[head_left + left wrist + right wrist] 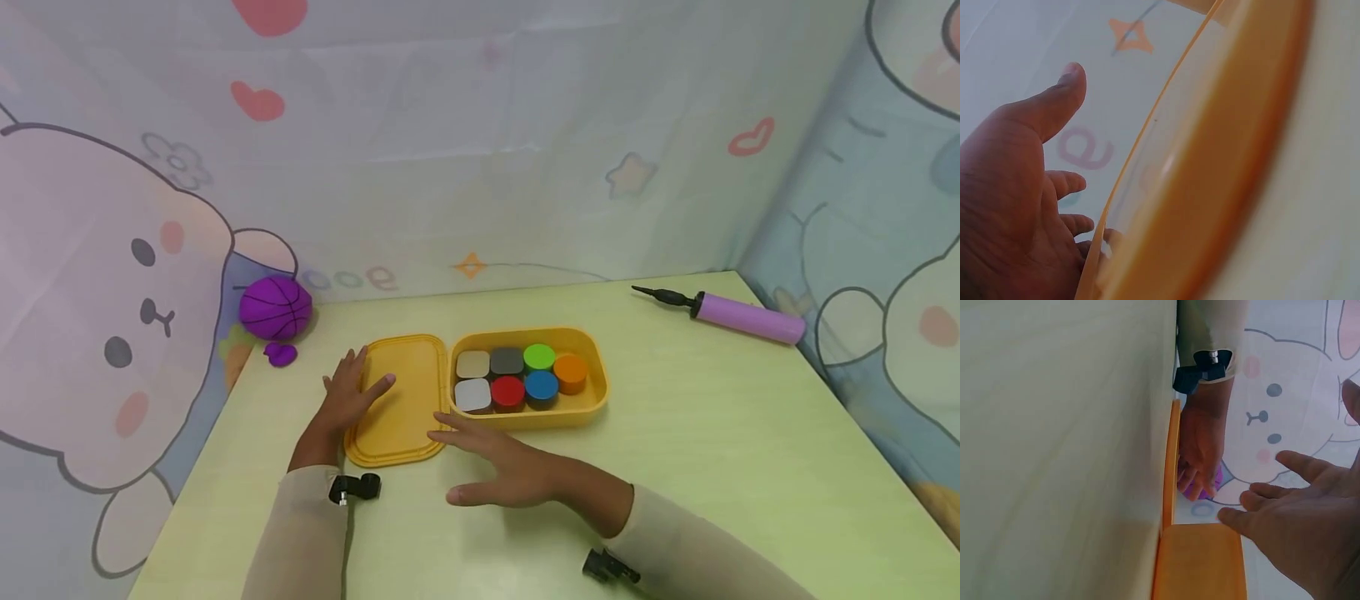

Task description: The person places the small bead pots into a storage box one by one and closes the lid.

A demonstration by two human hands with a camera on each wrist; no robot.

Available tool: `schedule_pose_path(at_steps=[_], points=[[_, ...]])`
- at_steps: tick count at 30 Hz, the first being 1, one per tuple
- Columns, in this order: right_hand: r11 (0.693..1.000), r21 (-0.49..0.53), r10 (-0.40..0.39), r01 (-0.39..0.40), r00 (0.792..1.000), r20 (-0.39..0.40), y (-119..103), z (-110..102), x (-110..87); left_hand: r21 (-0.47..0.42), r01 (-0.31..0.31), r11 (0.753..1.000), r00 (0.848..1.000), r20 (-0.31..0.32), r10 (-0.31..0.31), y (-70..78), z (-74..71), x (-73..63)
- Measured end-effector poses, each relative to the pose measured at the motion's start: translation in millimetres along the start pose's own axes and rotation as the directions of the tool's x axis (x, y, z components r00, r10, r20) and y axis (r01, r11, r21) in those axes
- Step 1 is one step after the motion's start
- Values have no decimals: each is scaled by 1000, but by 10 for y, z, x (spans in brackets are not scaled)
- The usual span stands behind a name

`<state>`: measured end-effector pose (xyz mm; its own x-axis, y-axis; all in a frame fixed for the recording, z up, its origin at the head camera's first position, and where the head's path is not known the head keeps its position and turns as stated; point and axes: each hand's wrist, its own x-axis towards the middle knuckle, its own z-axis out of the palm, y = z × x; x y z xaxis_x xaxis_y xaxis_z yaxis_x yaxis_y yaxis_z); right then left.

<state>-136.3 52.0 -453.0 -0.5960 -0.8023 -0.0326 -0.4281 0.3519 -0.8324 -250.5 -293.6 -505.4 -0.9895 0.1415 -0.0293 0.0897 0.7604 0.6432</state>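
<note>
A yellow lid (405, 404) lies flat on the table, beside the left end of a yellow box (540, 421). Inside the box stand several small round and squarish tubs with coloured tops, among them a red tub (507, 392) and a blue tub (542, 387). My left hand (345, 404) is at the lid's left edge, fingers and thumb spread, the thumb reaching over the lid. Over the table in front of the box is my right hand (517, 473), fingers extended, their tips overlapping the lid's near right corner in the head view. Neither hand grips anything.
At the far left of the table sit a purple basketball (275, 308) and a small purple toy (281, 354). A pink hand pump (742, 317) with a black nozzle lies at the far right. Printed cloth (480, 167) hangs behind the table and along both sides.
</note>
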Motion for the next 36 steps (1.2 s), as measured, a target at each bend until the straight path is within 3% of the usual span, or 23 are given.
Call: schedule_pose_path(at_steps=[5,9,17,29,36], points=[[998,-24,60,-58,994,94,53,48,9,1,17,1000,1000,-20,-17,-8,57,15],[994,-48,106,-102,989,101,134,127,22,18,58,998,998,-14,-58,-14,106,9],[976,-68,209,-206,977,36,188,249,74,25,77,997,997,-25,-77,17,111,-4],[973,-73,214,-219,975,-65,282,396,196,27,74,997,996,-41,-73,16,88,14],[970,-11,239,-241,965,-108,307,441,234,34,73,997,997,-41,-72,9,110,22]])
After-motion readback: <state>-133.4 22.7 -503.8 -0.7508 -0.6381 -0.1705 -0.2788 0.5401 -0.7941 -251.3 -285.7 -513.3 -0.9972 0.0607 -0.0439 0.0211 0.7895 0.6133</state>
